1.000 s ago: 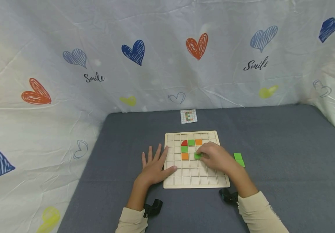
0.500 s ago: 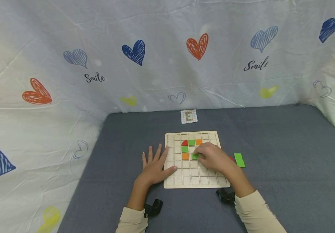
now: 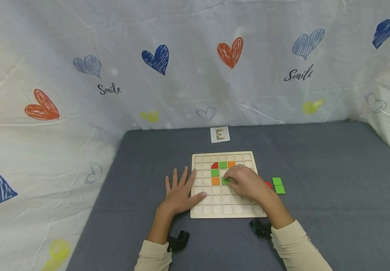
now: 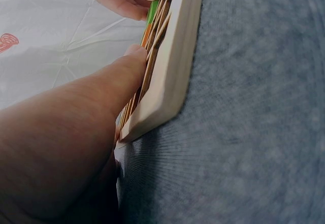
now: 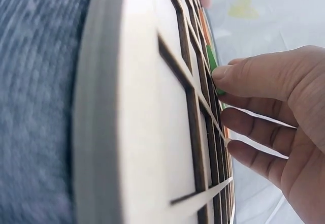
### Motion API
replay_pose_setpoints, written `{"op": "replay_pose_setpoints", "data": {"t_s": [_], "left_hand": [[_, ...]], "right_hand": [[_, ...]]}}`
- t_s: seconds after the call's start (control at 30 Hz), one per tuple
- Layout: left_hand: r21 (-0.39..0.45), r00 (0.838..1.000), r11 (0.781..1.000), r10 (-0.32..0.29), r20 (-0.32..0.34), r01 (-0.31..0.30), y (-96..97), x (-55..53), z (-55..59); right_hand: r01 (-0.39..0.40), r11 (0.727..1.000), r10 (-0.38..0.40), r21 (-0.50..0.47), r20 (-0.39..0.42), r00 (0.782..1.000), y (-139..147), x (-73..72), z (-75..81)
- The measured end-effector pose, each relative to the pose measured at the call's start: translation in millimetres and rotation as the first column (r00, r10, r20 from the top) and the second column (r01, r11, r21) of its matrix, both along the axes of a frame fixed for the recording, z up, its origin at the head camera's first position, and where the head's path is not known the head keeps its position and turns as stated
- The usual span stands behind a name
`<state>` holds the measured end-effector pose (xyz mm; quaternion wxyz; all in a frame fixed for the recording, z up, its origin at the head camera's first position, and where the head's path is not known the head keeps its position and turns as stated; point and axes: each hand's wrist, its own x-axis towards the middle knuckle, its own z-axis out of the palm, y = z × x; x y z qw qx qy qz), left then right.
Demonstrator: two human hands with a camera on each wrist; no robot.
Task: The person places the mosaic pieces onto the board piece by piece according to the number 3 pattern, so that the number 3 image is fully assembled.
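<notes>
On the pale wooden grid board (image 3: 211, 209) a green square tile (image 3: 225, 181) sits at a cell right of an orange tile (image 3: 216, 181). My right hand (image 3: 245, 182) pinches this green tile; the right wrist view shows the thumb (image 5: 228, 76) against it, with the index finger mostly hidden behind. My left hand (image 3: 178, 195) lies with spread fingers over the board's left edge, its thumb on the board. A red rounded tile (image 3: 214, 165), a green tile (image 3: 223, 165), an orange tile (image 3: 231, 164) and another green tile (image 3: 214, 172) lie in cells farther up.
Two green tiles (image 3: 277, 185) lie on the grey tabletop (image 3: 334, 188) right of the board, beside a partly hidden red tile (image 3: 268, 184). A small card (image 3: 220, 134) with a coloured grid pattern lies behind the board. A white cloth (image 3: 188, 86) with hearts hangs behind.
My right hand has moved slightly left with the green tile, bringing it up beside the orange tile. More of the red tile at the right shows. The left hand has stayed put.
</notes>
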<state>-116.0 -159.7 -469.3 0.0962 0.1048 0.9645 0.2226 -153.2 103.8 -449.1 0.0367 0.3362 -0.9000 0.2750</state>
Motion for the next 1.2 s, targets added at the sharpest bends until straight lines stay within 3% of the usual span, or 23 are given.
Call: {"op": "replay_pose_setpoints", "data": {"t_s": [0.67,1.2], "left_hand": [[0.013,1.0,1.0,0.002,0.001,-0.002,-0.4,0.1,0.3],[-0.008,1.0,1.0,0.006,0.006,-0.006,-2.1,-1.5,-10.0]], "right_hand": [[0.023,1.0,-0.023,0.0,-0.004,1.0,-0.1,0.4,-0.2],[0.028,1.0,-0.028,-0.008,-0.016,0.999,4.6,3.0,0.8]]}}
